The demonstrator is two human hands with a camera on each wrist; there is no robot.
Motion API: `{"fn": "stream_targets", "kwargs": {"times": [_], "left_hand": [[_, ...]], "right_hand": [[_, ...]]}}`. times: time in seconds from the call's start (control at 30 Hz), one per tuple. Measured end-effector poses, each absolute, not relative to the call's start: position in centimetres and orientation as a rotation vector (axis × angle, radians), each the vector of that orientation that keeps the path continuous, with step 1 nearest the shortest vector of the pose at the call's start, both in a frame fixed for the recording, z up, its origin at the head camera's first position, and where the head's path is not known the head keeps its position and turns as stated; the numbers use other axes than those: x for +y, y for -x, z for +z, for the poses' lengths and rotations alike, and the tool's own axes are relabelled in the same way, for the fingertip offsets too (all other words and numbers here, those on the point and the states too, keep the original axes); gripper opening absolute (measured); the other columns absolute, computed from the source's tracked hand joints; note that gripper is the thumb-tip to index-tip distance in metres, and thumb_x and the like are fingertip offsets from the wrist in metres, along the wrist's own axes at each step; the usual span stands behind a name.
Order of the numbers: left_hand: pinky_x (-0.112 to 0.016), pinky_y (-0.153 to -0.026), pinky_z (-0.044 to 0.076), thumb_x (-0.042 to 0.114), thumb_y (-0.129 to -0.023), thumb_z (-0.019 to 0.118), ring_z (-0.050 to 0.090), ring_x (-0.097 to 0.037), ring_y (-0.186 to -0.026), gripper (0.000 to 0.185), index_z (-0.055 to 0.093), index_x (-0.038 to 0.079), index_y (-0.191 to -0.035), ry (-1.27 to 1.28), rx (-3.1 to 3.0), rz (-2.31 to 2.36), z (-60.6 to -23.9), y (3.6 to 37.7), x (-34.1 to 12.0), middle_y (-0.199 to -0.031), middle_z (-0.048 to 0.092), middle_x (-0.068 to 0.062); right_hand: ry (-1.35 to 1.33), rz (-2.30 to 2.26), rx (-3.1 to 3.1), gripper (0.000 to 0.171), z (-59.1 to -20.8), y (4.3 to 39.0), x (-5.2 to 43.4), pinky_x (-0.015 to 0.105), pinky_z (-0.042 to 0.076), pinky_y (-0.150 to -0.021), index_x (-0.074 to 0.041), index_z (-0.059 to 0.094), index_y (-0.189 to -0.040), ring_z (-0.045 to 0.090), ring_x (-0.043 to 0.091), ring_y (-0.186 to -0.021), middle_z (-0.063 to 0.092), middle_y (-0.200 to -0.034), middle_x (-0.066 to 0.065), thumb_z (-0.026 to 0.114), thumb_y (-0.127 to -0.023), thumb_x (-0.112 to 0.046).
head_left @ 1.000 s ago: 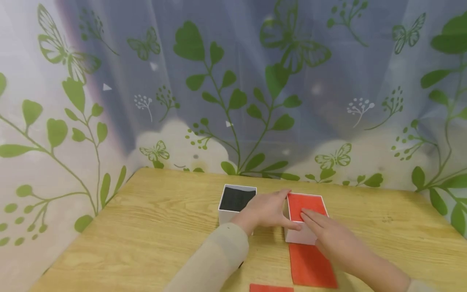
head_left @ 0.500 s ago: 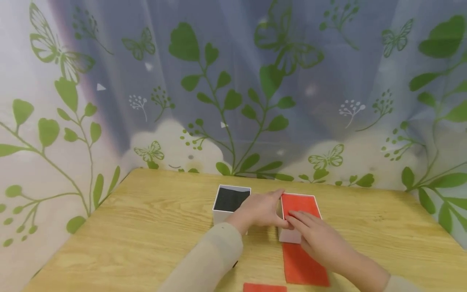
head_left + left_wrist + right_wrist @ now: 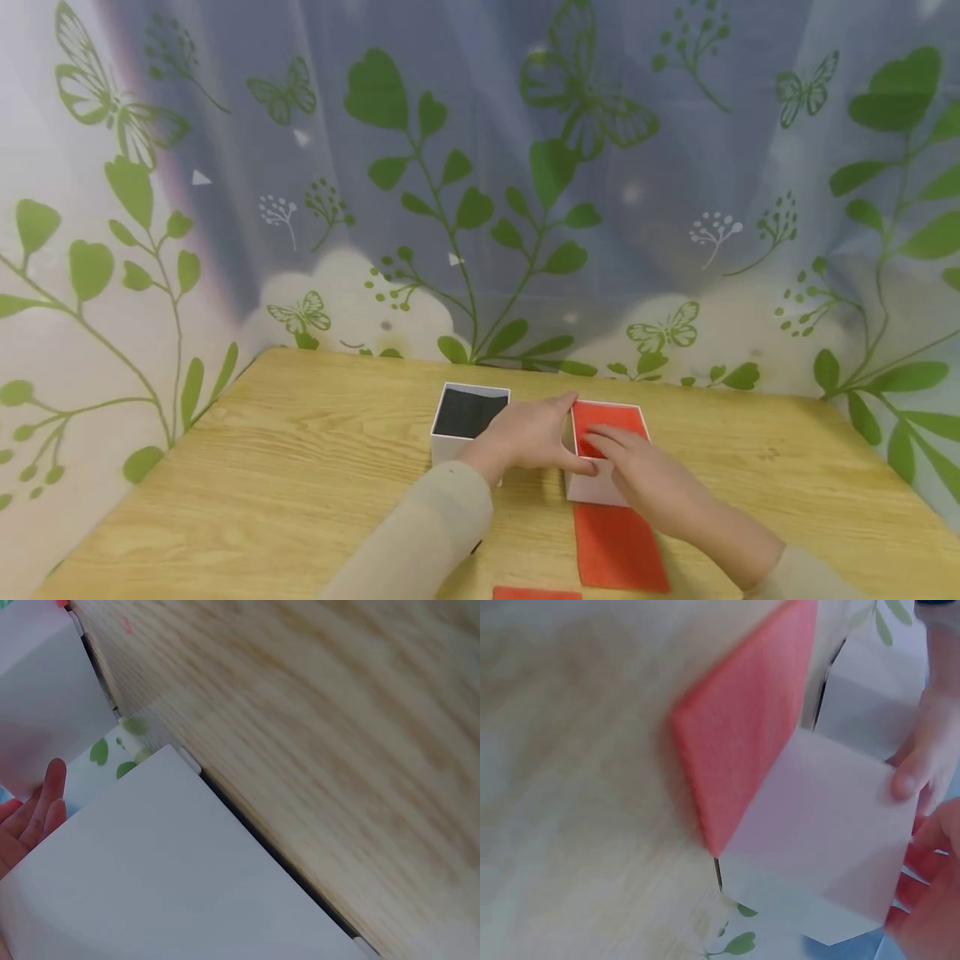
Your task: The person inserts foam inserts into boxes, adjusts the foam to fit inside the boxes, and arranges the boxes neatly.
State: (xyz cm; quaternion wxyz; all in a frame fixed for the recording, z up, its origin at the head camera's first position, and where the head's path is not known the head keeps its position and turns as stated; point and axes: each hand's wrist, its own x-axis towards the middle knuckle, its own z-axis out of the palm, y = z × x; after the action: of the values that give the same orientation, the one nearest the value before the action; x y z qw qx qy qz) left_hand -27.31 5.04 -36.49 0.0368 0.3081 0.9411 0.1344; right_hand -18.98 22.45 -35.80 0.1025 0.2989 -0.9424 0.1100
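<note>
Two white boxes stand on the table. Red cloth [image 3: 618,417] lines the top of the right box [image 3: 588,490], and black cloth [image 3: 468,414] fills the left box [image 3: 446,450]. My left hand [image 3: 528,437] holds the right box at its left side, thumb on the front wall and a finger at the rear corner. The fingers of my right hand [image 3: 652,479] reach over the front rim onto the red cloth, slightly bent; their tips are partly hidden. In the right wrist view, the left thumb [image 3: 907,780] touches the white wall.
A flat red cloth piece [image 3: 621,550] lies on the table just in front of the right box. Another red piece [image 3: 536,593] shows at the bottom edge. A curtain [image 3: 420,208] with green leaves and butterflies hangs behind the wooden table [image 3: 247,483].
The whole head view has shifted slightly, so things sit farther left. My right fingers have moved a little on the red cloth; my left hand keeps its hold on the box.
</note>
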Motion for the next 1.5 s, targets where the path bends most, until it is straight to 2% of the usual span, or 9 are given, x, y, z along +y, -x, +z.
{"fn": "stream_targets", "kwargs": {"times": [0.23, 0.53, 0.73, 0.93, 1.03, 1.27, 1.5], "left_hand": [[-0.030, -0.091, 0.044, 0.074, -0.067, 0.061, 0.049, -0.011, -0.119, 0.107, 0.026, 0.014, -0.148, -0.966, 2.874, 0.431, -36.5, 27.3, 4.6, -0.141, 0.043, 0.005], [-0.032, -0.094, 0.041, 0.076, -0.067, 0.059, 0.047, -0.010, -0.122, 0.107, 0.029, 0.013, -0.147, -0.996, 2.876, 0.416, -36.5, 27.2, 4.7, -0.142, 0.042, 0.005], [-0.031, -0.092, 0.043, 0.078, -0.067, 0.058, 0.047, -0.010, -0.121, 0.107, 0.029, 0.014, -0.147, -0.977, 2.869, 0.390, -36.8, 27.0, 4.7, -0.142, 0.042, 0.005], [-0.027, -0.083, 0.047, 0.077, -0.066, 0.059, 0.055, -0.009, -0.111, 0.105, 0.032, 0.015, -0.146, -0.962, 2.897, 0.377, -36.4, 27.1, 4.7, -0.139, 0.045, 0.007], [-0.027, -0.081, 0.047, 0.077, -0.066, 0.059, 0.056, -0.009, -0.109, 0.105, 0.031, 0.014, -0.146, -0.963, 2.908, 0.374, -36.2, 27.2, 4.8, -0.138, 0.046, 0.007], [-0.028, -0.086, 0.046, 0.076, -0.066, 0.060, 0.052, -0.010, -0.116, 0.106, 0.030, 0.014, -0.147, -0.961, 2.898, 0.370, -36.2, 27.2, 4.8, -0.140, 0.044, 0.006], [-0.028, -0.085, 0.046, 0.077, -0.065, 0.060, 0.053, -0.010, -0.115, 0.108, 0.029, 0.015, -0.147, -0.942, 2.891, 0.375, -36.0, 27.3, 4.9, -0.140, 0.045, 0.006]], "right_hand": [[-0.870, 0.381, -2.789, 0.042, -35.5, 21.8, 21.5, 0.049, 0.040, -0.094, 0.008, 0.050, -0.128, 0.044, 0.038, -0.121, 0.048, -0.131, 0.022, 0.048, -0.086, 0.008], [-0.843, 0.454, -2.830, 0.041, -35.8, 22.8, 21.5, 0.051, 0.037, -0.096, 0.011, 0.048, -0.130, 0.044, 0.041, -0.121, 0.045, -0.134, 0.025, 0.045, -0.089, 0.006], [-0.830, 0.459, -2.851, 0.040, -35.8, 22.8, 21.6, 0.051, 0.040, -0.093, 0.009, 0.050, -0.128, 0.046, 0.041, -0.119, 0.048, -0.131, 0.024, 0.046, -0.089, 0.005], [-0.698, 0.172, -2.717, 0.034, -36.0, 22.4, 23.5, 0.050, 0.042, -0.089, 0.007, 0.061, -0.115, 0.056, 0.036, -0.104, 0.061, -0.115, 0.018, 0.058, -0.081, 0.006], [-0.627, 0.077, -2.693, 0.033, -36.1, 22.0, 24.4, 0.051, 0.040, -0.090, 0.006, 0.063, -0.112, 0.056, 0.036, -0.104, 0.061, -0.113, 0.018, 0.061, -0.079, 0.005], [-0.555, 0.099, -2.757, 0.032, -36.1, 21.7, 24.9, 0.063, 0.029, -0.094, 0.005, 0.063, -0.113, 0.051, 0.038, -0.111, 0.059, -0.116, 0.017, 0.060, -0.082, 0.002], [-0.611, 0.259, -2.774, 0.032, -35.4, 21.4, 25.9, 0.055, 0.041, -0.089, 0.007, 0.062, -0.113, 0.054, 0.041, -0.107, 0.060, -0.115, 0.021, 0.060, -0.081, 0.005]]}}
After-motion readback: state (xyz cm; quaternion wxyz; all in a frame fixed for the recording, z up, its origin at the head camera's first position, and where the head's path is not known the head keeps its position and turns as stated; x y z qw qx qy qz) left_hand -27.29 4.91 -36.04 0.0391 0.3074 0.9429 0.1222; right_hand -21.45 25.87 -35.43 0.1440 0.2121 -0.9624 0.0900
